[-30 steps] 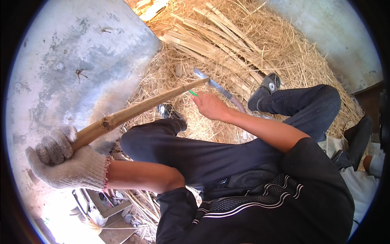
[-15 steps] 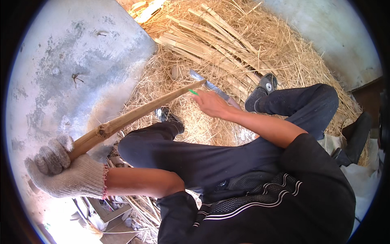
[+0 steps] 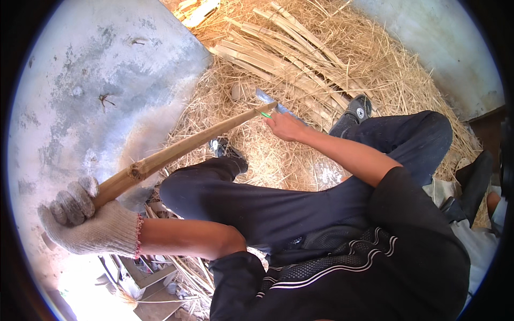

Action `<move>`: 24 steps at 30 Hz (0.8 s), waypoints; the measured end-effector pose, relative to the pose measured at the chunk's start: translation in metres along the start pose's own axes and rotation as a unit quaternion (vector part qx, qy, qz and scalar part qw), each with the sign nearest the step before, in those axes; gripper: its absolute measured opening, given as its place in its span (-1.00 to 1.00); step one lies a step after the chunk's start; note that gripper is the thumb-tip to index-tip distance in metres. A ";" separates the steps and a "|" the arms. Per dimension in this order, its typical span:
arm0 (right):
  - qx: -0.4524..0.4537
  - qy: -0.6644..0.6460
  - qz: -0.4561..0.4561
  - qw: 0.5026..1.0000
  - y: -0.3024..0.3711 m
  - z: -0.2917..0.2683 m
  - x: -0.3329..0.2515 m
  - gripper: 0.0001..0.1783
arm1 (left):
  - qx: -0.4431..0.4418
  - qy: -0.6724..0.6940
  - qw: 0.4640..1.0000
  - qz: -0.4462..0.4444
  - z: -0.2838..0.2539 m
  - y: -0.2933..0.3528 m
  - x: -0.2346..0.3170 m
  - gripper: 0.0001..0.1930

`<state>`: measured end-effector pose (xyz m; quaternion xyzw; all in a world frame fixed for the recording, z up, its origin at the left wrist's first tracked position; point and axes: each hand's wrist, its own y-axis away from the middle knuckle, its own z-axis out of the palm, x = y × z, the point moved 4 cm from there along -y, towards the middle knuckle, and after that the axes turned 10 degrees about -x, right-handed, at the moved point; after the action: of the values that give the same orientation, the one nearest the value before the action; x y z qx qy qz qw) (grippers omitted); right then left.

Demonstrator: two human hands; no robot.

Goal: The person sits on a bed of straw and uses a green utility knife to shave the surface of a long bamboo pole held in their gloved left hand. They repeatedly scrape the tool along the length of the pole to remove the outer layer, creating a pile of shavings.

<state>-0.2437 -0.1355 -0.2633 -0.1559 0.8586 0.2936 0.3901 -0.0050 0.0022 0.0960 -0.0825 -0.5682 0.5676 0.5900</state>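
My left hand [image 3: 85, 219], in a knitted white glove, grips the thick end of a long bamboo stick [image 3: 182, 150] at the lower left. The stick slants up and to the right across my bent knee. My bare right hand [image 3: 284, 125] is closed on the handle of a knife with a flat grey blade [image 3: 266, 97]. The blade meets the far end of the stick. A small green band shows at the handle next to my fingers.
Straw [image 3: 278, 155] covers the ground under my legs. A heap of split bamboo strips [image 3: 278, 59] lies beyond the knife. A grey concrete wall [image 3: 96, 91] rises on the left. My dark shoes [image 3: 356, 109] rest on the straw. Boards and scraps lie at the bottom left.
The stick and both hands have shifted slightly; my gloved left hand sits a little lower and the blade stays at the stick's far end.
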 end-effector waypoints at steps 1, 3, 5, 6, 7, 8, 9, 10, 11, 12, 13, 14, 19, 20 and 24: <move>-0.017 0.014 0.030 0.999 -0.004 -0.006 0.005 -0.44 | 0.028 -0.024 0.999 0.005 0.004 0.000 0.001 -0.62; -0.012 0.058 -0.033 0.998 0.000 -0.005 -0.018 -0.44 | 0.079 -0.077 0.994 0.013 0.001 0.005 0.002 -0.62; 0.053 0.079 -0.112 0.989 0.007 0.002 -0.027 -0.45 | 0.117 -0.107 0.987 0.031 0.002 0.005 0.003 -0.63; 0.066 0.081 -0.105 0.989 0.011 0.003 -0.022 -0.46 | 0.099 -0.075 0.992 0.019 -0.001 0.003 0.001 -0.63; 0.069 0.088 -0.076 0.991 0.005 0.003 -0.013 -0.47 | 0.081 -0.043 0.996 0.008 -0.008 0.001 -0.002 -0.64; 0.078 0.096 -0.045 0.991 -0.005 -0.001 0.000 -0.48 | 0.062 -0.006 0.998 -0.003 -0.008 -0.001 -0.004 -0.64; 0.085 0.101 -0.016 0.991 -0.010 -0.006 0.004 -0.49 | 0.081 -0.021 0.996 -0.001 -0.008 -0.003 -0.006 -0.64; 0.036 0.103 0.001 0.994 -0.019 -0.007 0.005 -0.49 | 0.100 -0.036 0.994 0.000 -0.007 -0.005 -0.008 -0.64; -0.019 0.107 0.017 0.994 -0.026 -0.006 -0.003 -0.49 | 0.123 -0.055 0.991 0.001 -0.009 -0.004 -0.008 -0.64; -0.074 0.111 0.033 0.991 -0.029 -0.004 -0.008 -0.49 | 0.130 -0.064 0.989 0.000 -0.011 -0.003 -0.007 -0.63; -0.053 0.087 -0.015 0.995 -0.023 0.001 -0.016 -0.48 | 0.138 -0.073 0.988 -0.001 -0.014 -0.003 -0.006 -0.62; -0.027 0.067 -0.063 0.995 -0.016 0.006 -0.025 -0.47 | 0.148 -0.076 0.986 0.000 -0.016 -0.004 -0.006 -0.62; 0.060 0.143 0.036 0.987 -0.031 -0.001 0.033 -0.48 | 0.065 0.016 0.997 -0.041 -0.016 -0.008 -0.012 -0.59; 0.059 0.136 0.050 0.988 -0.034 0.001 0.028 -0.48 | 0.084 -0.010 0.996 -0.041 -0.014 -0.006 -0.013 -0.59; 0.023 0.116 -0.072 0.990 -0.039 0.017 0.000 -0.43 | 0.114 -0.011 0.992 -0.046 -0.025 -0.010 -0.014 -0.60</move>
<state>-0.2151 -0.1551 -0.2868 -0.2413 0.8910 0.2252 0.3116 0.0240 0.0019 0.0864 0.0179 -0.5098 0.6014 0.6149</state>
